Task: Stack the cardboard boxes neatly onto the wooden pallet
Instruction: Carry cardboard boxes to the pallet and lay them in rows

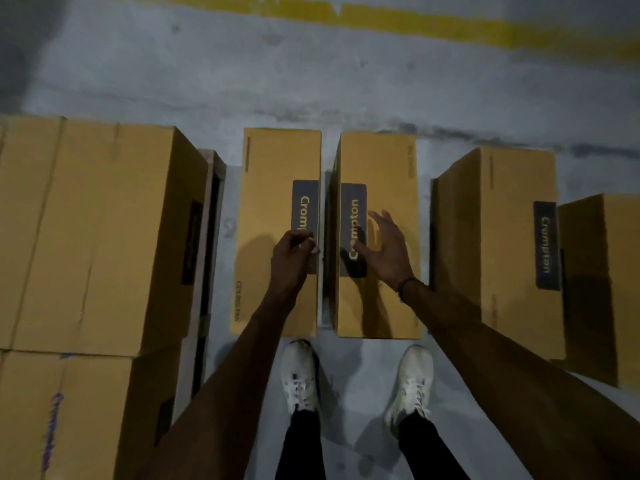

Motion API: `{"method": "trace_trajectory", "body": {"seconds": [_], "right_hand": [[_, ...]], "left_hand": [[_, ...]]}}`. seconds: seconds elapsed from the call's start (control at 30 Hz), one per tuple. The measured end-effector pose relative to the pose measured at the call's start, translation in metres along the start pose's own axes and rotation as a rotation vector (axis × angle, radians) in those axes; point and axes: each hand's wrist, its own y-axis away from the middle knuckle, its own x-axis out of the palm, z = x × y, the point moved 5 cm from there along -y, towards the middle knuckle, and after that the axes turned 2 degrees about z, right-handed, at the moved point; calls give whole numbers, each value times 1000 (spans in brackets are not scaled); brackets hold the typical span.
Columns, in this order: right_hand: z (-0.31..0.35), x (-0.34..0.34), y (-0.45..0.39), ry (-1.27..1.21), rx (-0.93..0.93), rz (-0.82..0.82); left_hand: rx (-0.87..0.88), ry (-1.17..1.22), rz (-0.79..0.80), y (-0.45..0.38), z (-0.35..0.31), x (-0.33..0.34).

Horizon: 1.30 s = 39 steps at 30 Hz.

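Observation:
Two long cardboard boxes with dark "Crompton" labels stand side by side on the floor in front of my feet: the left one (268, 202) and the right one (388, 168). My left hand (292, 254) hovers over the left box's label with fingers curled and nothing in them. Over the right box, my right hand (386, 245) is spread open above its label. Stacked boxes (93, 220) fill the left side, and a strip of the wooden pallet (213, 174) shows at their right edge.
Two more cardboard boxes stand on the right, one (491, 237) nearer and one (616, 271) at the frame edge. Grey concrete floor (311, 81) lies beyond, crossed by a yellow painted line (381, 19). My white shoes (299, 372) stand just behind the two middle boxes.

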Motion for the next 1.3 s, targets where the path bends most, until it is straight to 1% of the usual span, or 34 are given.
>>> {"method": "trace_trajectory", "body": {"seconds": [0.1, 0.2, 0.33, 0.47, 0.6, 0.77, 1.03, 1.1, 1.2, 1.3], "right_hand": [[-28, 24, -34, 72, 13, 17], [-50, 44, -55, 73, 30, 44], [-56, 64, -61, 75, 106, 74], [-56, 64, -59, 74, 118, 79], [-62, 48, -57, 84, 133, 92], [-85, 12, -51, 94, 161, 53], [-131, -55, -48, -42, 200, 21], [-139, -65, -51, -62, 191, 23], [-153, -72, -52, -100, 183, 14], [-163, -75, -53, -112, 153, -14]], "left_hand": [[3, 11, -6, -32, 35, 7], [-16, 23, -39, -54, 60, 8], [-14, 8, -43, -62, 72, 6], [-26, 1, -43, -65, 75, 3], [-40, 4, -28, -67, 70, 8], [-80, -10, 52, -71, 71, 32], [-144, -45, 180, -81, 64, 96], [-132, -29, 181, -84, 62, 110], [-192, -45, 163, -95, 70, 125], [-218, -65, 165, -114, 94, 136]]}}
